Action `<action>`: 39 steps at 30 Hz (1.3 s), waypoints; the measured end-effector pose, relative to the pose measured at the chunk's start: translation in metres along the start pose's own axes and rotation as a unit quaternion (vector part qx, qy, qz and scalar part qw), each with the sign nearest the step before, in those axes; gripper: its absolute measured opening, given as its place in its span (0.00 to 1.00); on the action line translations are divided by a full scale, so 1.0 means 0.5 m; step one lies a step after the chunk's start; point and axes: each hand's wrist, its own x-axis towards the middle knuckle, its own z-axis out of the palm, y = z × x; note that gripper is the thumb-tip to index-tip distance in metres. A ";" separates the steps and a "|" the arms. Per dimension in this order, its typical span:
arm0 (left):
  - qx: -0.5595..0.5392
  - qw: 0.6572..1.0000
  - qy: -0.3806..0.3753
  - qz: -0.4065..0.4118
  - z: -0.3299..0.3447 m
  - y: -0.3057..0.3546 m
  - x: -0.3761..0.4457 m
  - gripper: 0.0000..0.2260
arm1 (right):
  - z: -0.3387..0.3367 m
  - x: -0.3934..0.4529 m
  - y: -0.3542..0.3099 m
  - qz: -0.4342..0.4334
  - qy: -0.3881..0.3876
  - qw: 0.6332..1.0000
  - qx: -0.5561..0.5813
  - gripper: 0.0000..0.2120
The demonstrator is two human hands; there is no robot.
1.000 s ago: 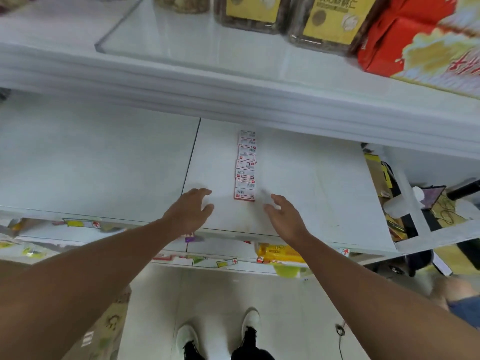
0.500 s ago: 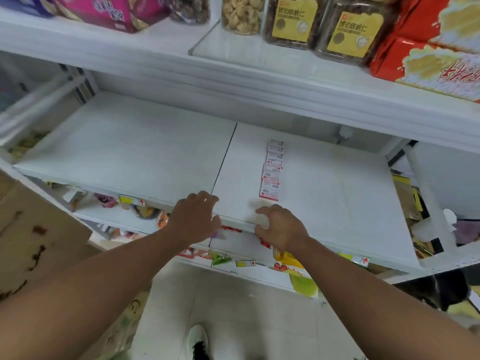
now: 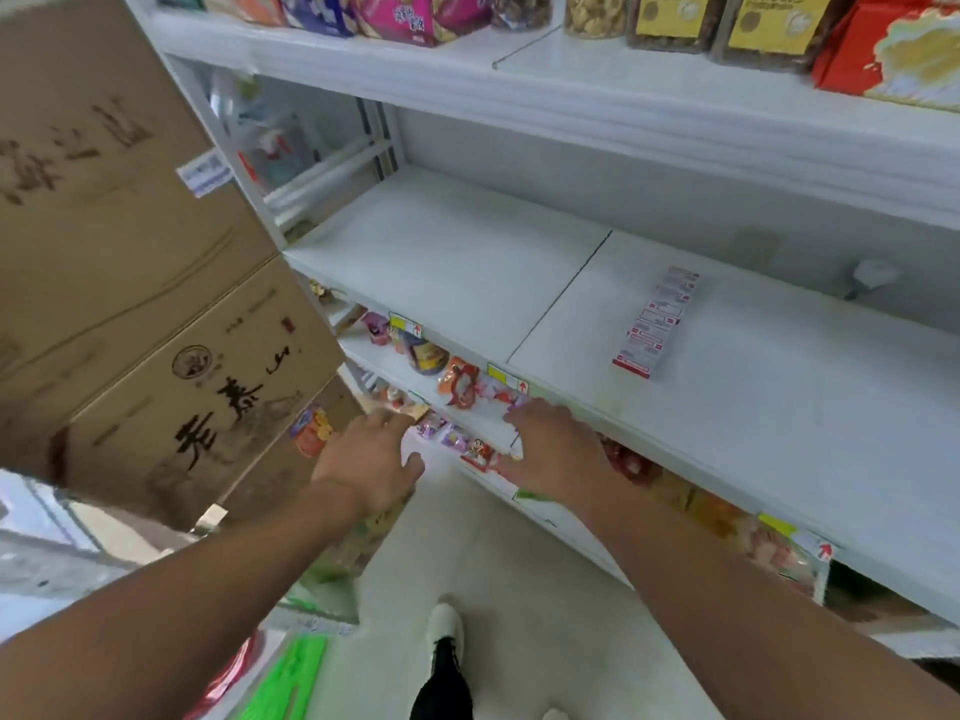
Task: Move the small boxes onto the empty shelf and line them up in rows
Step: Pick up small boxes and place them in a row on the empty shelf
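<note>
A row of small white boxes with red-and-grey printed labels [image 3: 655, 320] lies on the right panel of the wide white shelf [image 3: 452, 262], packed end to end in one line. The line's long axis runs from the shelf's front edge toward its back wall, leaning slightly right. The shelf below holds colourful snack packets [image 3: 460, 384]; the shelf above carries clear jars with yellow labels [image 3: 670, 15] and red cartons [image 3: 893, 49]. Brown cardboard cartons [image 3: 156, 283] stand stacked at left. Both hands, left [image 3: 371, 459] and right [image 3: 558, 446], hang open with fingers loosely spread in front of the lower shelf, holding nothing.
</note>
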 end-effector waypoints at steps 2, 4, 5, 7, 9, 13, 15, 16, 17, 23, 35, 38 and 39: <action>-0.014 1.000 -0.002 -0.027 0.012 -0.022 -0.061 0.27 | 0.018 -0.019 -0.049 -0.037 -0.003 0.999 -0.009 0.30; -0.027 0.998 -0.001 -0.058 0.021 -0.050 -0.114 0.26 | 0.032 -0.032 -0.096 -0.074 -0.007 0.997 -0.025 0.30; -0.031 0.997 0.000 -0.076 0.027 -0.067 -0.141 0.26 | 0.038 -0.037 -0.120 -0.087 -0.012 0.996 -0.030 0.30; -0.040 0.994 0.006 -0.105 0.040 -0.102 -0.192 0.25 | 0.051 -0.048 -0.169 -0.114 -0.022 0.993 -0.033 0.31; -0.051 0.990 0.018 -0.128 0.051 -0.138 -0.244 0.25 | 0.063 -0.060 -0.221 -0.135 -0.034 0.990 -0.037 0.31; -0.081 0.980 0.050 -0.176 0.080 -0.228 -0.352 0.24 | 0.094 -0.087 -0.337 -0.175 -0.060 0.982 -0.041 0.31; -0.096 0.973 0.059 -0.201 0.100 -0.276 -0.416 0.25 | 0.114 -0.105 -0.400 -0.199 -0.066 0.977 -0.046 0.32; -0.101 0.970 0.060 -0.213 0.111 -0.299 -0.450 0.25 | 0.127 -0.116 -0.432 -0.209 -0.070 0.974 -0.049 0.31; -0.103 0.967 0.058 -0.225 0.121 -0.322 -0.485 0.25 | 0.141 -0.129 -0.465 -0.214 -0.077 0.973 -0.049 0.31; -0.113 0.937 0.062 -0.324 0.176 -0.467 -0.708 0.28 | 0.240 -0.224 -0.671 -0.271 -0.111 0.952 -0.087 0.31; -0.159 0.904 0.055 -0.394 0.294 -0.686 -0.982 0.27 | 0.376 -0.364 -0.954 -0.329 -0.140 0.925 -0.129 0.33; -0.165 0.903 0.046 -0.395 0.309 -0.711 -1.000 0.26 | 0.398 -0.364 -0.988 -0.336 -0.149 0.920 -0.136 0.33; -0.164 0.903 0.042 -0.396 0.313 -0.722 -1.000 0.26 | 0.402 -0.360 -0.998 -0.339 -0.149 0.919 -0.137 0.32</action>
